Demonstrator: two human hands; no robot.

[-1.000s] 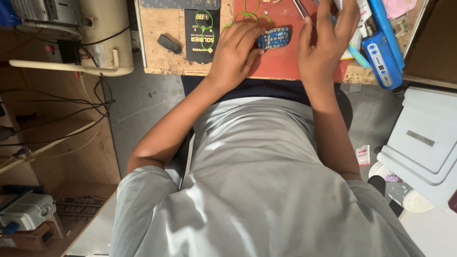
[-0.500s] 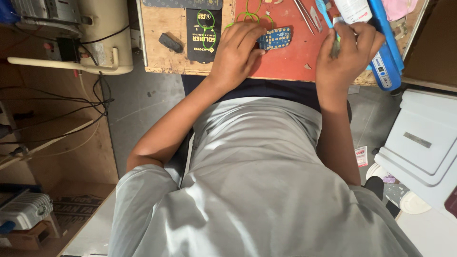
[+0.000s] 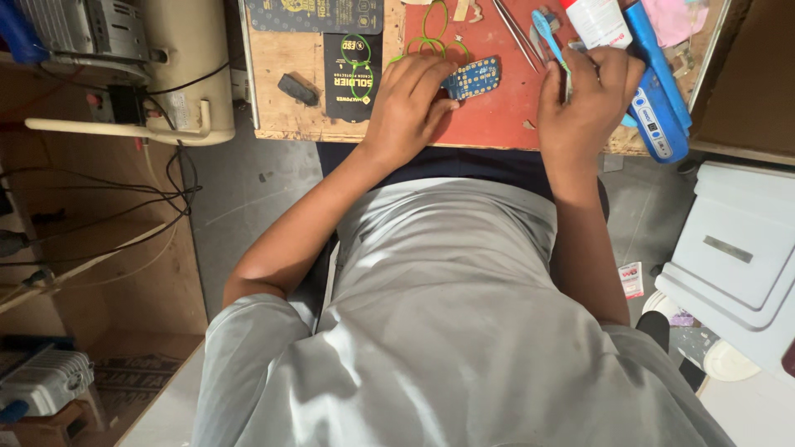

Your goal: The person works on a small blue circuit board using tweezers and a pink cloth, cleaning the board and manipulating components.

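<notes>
My left hand [image 3: 410,103] rests on a red mat [image 3: 497,124], its fingers pressed on a small blue circuit board [image 3: 474,79] with gold dots. My right hand [image 3: 584,103] lies at the mat's right side, fingers curled around the handle of a light blue toothbrush [image 3: 545,33] whose head points away from me. Thin green wire loops [image 3: 431,33] lie just beyond the board. Metal tweezers [image 3: 515,33] lie between the board and the brush.
A blue handheld tool [image 3: 658,91] and a white bottle [image 3: 595,18] sit by my right hand. A black packet [image 3: 352,70] and a small dark object [image 3: 296,88] lie on the wooden bench left of the mat. White drawers [image 3: 737,248] stand at right, cables at left.
My right hand has closed down from an open, raised pose and moved right onto the toothbrush. The left hand stays on the circuit board.
</notes>
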